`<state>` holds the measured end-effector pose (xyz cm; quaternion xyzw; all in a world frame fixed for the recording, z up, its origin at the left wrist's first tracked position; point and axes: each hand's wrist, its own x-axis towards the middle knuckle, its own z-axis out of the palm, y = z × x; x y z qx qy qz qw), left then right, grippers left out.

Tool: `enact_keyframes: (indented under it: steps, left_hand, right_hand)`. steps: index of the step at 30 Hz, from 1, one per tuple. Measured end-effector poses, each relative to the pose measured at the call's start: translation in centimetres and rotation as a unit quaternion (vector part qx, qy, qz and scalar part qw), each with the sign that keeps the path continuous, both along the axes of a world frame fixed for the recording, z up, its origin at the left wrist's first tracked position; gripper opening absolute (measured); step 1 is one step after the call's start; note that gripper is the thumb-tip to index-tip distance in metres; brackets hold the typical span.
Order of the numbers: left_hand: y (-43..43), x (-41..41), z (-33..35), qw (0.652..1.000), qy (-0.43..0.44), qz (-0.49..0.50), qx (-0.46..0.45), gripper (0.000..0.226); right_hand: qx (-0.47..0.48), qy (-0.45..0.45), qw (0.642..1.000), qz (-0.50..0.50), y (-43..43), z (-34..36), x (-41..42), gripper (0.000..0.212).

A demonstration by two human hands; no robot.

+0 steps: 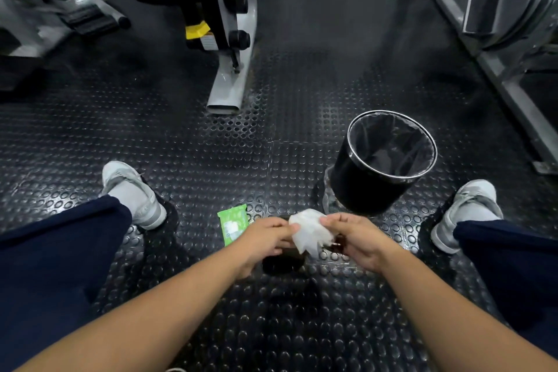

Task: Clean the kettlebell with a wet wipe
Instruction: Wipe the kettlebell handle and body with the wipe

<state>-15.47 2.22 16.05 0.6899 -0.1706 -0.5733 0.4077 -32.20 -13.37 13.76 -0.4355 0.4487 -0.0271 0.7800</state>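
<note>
Kettlebell (282, 264) sat on the floor (211, 160), mostly hidden beneath the wipe (308, 231), which the left hand (265, 238) and right hand (353, 238) each pinched by an edge. Spreading it fully open first would probably give a broader damp face for wiping.

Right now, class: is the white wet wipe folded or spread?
Partly spread and crumpled: the white wet wipe hangs loose, pinched at either side by the left hand and the right hand.
</note>
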Motion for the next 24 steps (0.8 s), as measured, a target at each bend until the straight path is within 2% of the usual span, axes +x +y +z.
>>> enact_keyframes:
  steps: [3, 5, 6, 8, 10, 12, 15, 16, 17, 18, 20, 22, 24]
  left_hand:
    - [0.2, 1.3, 0.1, 0.999, -0.041, 0.012, -0.005, 0.025]
    - [0.3, 2.4, -0.4, 0.989, -0.144, 0.003, -0.018, 0.018]
    - [0.5, 3.1, -0.5, 0.97, -0.239, -0.031, -0.009, 0.015]
    - [0.8, 4.6, -0.9, 0.901, -0.415, -0.128, 0.016, 0.03]
    - [1.0, 5.7, -1.7, 0.844, -0.489, -0.216, 0.046, 0.054]
    - [1.0, 6.3, -2.6, 0.829, -0.488, -0.264, 0.076, 0.062]
    - [0.5, 6.4, -4.1, 0.835, -0.466, -0.28, 0.09, 0.058]
    - [0.4, 6.4, -4.4, 0.836, -0.465, -0.277, 0.09, 0.057]
    - [0.3, 6.4, -4.6, 0.837, -0.465, -0.276, 0.088, 0.056]
    - [0.2, 6.7, -4.9, 0.837, -0.465, -0.276, 0.086, 0.054]
    - [0.1, 6.9, -5.1, 0.833, -0.468, -0.284, 0.082, 0.045]
    - [0.1, 7.1, -5.3, 0.821, -0.483, -0.297, 0.071, 0.029]
    - [0.0, 7.0, -5.3, 0.81, -0.504, -0.295, 0.062, 0.013]
  right_hand:
    - [-0.036, -0.007, 0.999, -0.011, 0.2, 1.1, 0.8, 0.019]
    - [-0.075, 0.008, 0.996, -0.039, -0.1, 1.4, 1.1, 0.02]
    - [-0.111, 0.025, 0.992, -0.051, -0.4, 1.5, 1.1, 0.024]
    - [-0.223, 0.066, 0.971, -0.057, -0.4, 1.9, 1.5, 0.027]
    - [-0.343, 0.111, 0.932, -0.047, 0.3, 2.4, 1.8, 0.021]
    - [-0.412, 0.122, 0.903, -0.015, 1.9, 2.1, 2.4, 0.017]
    - [-0.442, 0.142, 0.878, 0.113, 5.3, -0.1, 3.3, 0.008]
    - [-0.445, 0.151, 0.87, 0.151, 6.4, -1.1, 3.4, 0.016]
    - [-0.453, 0.159, 0.857, 0.185, 7.3, -2.1, 3.5, 0.035]
    - [-0.476, 0.169, 0.836, 0.214, 8.0, -3.0, 3.7, 0.056]
    - [-0.554, 0.191, 0.759, 0.285, 8.8, -4.0, 4.3, 0.085]
    - [-0.607, 0.189, 0.685, 0.357, 9.4, -4.2, 5.3, 0.093]
    - [-0.627, 0.174, 0.638, 0.411, 10.1, -3.8, 6.4, 0.095]
